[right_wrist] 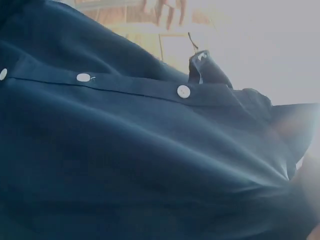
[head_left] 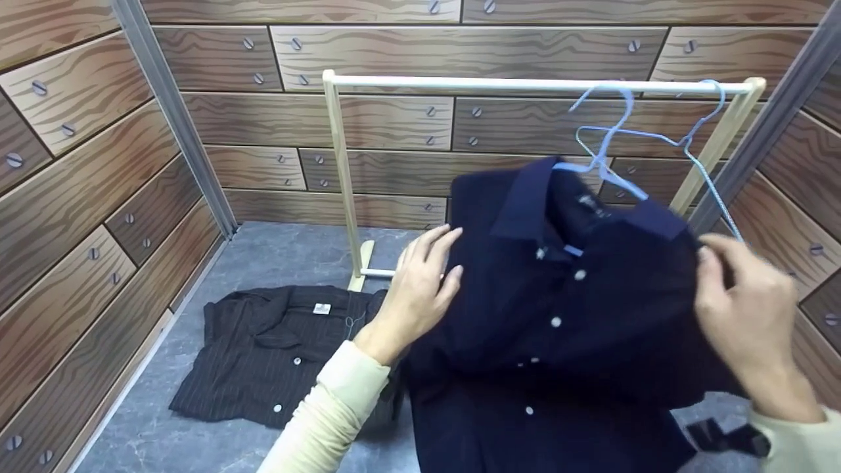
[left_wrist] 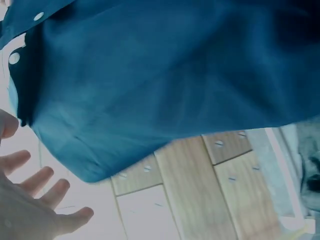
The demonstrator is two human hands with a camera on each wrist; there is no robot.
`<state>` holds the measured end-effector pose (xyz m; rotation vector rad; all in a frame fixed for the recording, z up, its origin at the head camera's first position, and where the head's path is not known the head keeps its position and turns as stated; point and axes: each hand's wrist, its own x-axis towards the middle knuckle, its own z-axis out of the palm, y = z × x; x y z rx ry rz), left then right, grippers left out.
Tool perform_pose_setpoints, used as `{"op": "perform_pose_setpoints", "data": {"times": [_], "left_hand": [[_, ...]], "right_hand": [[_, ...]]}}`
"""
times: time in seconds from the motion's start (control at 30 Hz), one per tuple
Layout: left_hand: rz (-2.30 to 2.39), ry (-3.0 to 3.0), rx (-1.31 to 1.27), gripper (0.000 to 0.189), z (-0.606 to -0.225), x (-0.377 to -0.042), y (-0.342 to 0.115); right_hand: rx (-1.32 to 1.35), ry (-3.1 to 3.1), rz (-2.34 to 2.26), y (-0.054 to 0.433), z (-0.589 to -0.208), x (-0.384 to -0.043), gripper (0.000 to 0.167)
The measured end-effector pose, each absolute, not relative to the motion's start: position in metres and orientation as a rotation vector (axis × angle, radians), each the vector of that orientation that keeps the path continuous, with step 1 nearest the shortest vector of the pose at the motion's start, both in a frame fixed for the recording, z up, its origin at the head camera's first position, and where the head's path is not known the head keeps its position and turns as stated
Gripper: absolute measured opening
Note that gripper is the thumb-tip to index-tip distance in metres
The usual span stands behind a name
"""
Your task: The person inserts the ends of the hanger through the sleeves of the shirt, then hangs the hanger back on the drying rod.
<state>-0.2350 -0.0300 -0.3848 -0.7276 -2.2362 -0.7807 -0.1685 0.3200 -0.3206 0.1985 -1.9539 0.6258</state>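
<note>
A dark navy button-up shirt (head_left: 499,315) with white buttons hangs in front of me on a light blue hanger (head_left: 601,157). The hanger's hook stands out of the collar and overlaps the rack's rail in the head view. My right hand (head_left: 752,302) pinches the shirt at its right shoulder; in the right wrist view the cloth (right_wrist: 150,150) pulls into creases toward those fingers. Beside the shirt's left edge is my left hand (head_left: 420,282), holding nothing. In the left wrist view, its spread fingers (left_wrist: 47,177) show below the cloth.
A wooden clothes rack (head_left: 341,164) with a white rail stands behind the shirt. Another blue hanger (head_left: 706,164) hangs at the rail's right end. On the grey floor (head_left: 151,401) at left lies a dark pinstriped shirt (head_left: 256,355). Wood-patterned walls (head_left: 368,56) enclose the space.
</note>
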Motion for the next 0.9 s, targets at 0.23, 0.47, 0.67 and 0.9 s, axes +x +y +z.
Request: {"op": "perform_pose_setpoints", "data": {"times": [0.23,0.47,0.67,0.9], "left_hand": [[-0.78,-2.362,-0.658,0.043,-0.416,-0.238,-0.043],[-0.77,-2.434,-0.582,0.037,-0.452,-0.239,-0.059],[-0.755,-2.482,-0.52,0.034,-0.485,-0.237,-0.075],[-0.689,-2.61,-0.384,0.037,-0.523,-0.231,-0.099]], "right_hand": [[0.022,-1.959,0.616,0.335,-0.291,-0.181,0.022],[-0.09,-2.0,0.592,0.342,-0.27,-0.191,0.027],[-0.133,-2.062,0.578,0.342,-0.264,-0.203,0.031],[-0.205,-2.202,0.504,0.342,-0.259,-0.216,0.035]]}}
